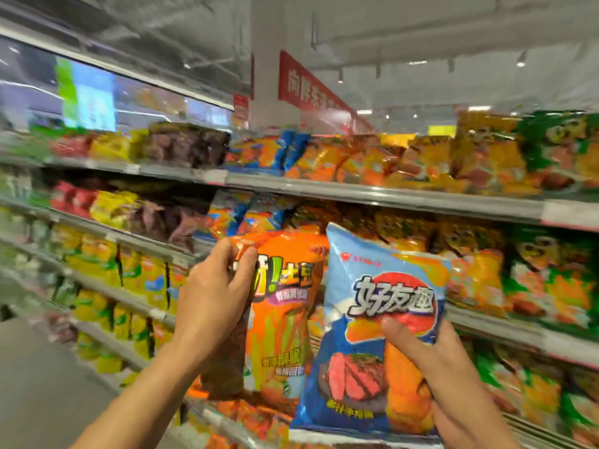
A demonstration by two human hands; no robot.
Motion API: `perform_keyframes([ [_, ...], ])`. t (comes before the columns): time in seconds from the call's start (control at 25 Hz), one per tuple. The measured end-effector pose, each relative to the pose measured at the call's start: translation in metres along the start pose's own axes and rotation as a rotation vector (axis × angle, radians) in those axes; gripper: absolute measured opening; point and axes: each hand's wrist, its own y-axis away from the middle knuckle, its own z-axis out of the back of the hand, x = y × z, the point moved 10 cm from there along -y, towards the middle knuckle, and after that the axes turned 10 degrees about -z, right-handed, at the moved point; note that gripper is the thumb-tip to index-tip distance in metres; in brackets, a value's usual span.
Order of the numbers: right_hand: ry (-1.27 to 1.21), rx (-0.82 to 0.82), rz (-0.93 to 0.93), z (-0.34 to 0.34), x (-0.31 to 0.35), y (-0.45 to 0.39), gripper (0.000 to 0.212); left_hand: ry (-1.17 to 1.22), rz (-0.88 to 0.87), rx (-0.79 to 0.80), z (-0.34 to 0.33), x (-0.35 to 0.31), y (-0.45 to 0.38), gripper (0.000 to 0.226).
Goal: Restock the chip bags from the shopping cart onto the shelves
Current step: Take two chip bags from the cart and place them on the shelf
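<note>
1. My left hand [214,296] pinches the orange bag [285,319] by its top corner; it could slip.
2. My right hand [453,377] grips the blue bag [372,335] mid-body; squeezing may crush chips.
3. Both bags are raised before crowded shelves [372,194]; forcing them in could topple neighbours.

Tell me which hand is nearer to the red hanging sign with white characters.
Left. The left hand, gripping the orange bag, sits below the red sign and slightly to its left. The right hand, holding the blue bag, is lower and further right.

grey floor [39,377], white ceiling [421,27] with spotlights, red hanging sign [311,87]
</note>
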Motion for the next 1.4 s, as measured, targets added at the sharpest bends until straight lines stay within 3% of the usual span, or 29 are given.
perform_keyframes([
  [0.12, -0.068, 0.117, -0.005, -0.075, 0.005, -0.037, 0.06, -0.043, -0.056, -0.079, 0.051, 0.033, -0.054, 0.038],
  [0.36, -0.01, 0.199, 0.136, -0.181, 0.025, -0.109, 0.063, -0.137, -0.081, -0.209, 0.11, 0.108, -0.123, 0.038],
  [0.72, 0.02, 0.275, 0.181, -0.285, 0.017, -0.253, 0.054, -0.078, -0.063, -0.278, 0.096, 0.227, -0.228, 0.038],
  [0.92, 0.128, 0.242, 0.314, -0.339, 0.055, -0.337, 0.057, -0.041, -0.063, -0.334, 0.078, 0.288, -0.308, 0.036],
  [1.08, 0.211, 0.221, 0.371, -0.375, 0.085, -0.4, 0.049, 0.016, -0.074, -0.369, 0.068, 0.344, -0.358, 0.033],
  [1.28, 0.162, 0.036, 0.437, -0.405, 0.108, -0.471, 0.041, 0.096, -0.067, -0.353, 0.05, 0.416, -0.416, 0.035],
  [1.4, 0.1, -0.131, 0.456, -0.422, 0.108, -0.522, 0.052, 0.14, -0.092, -0.283, 0.034, 0.447, -0.44, 0.033],
])
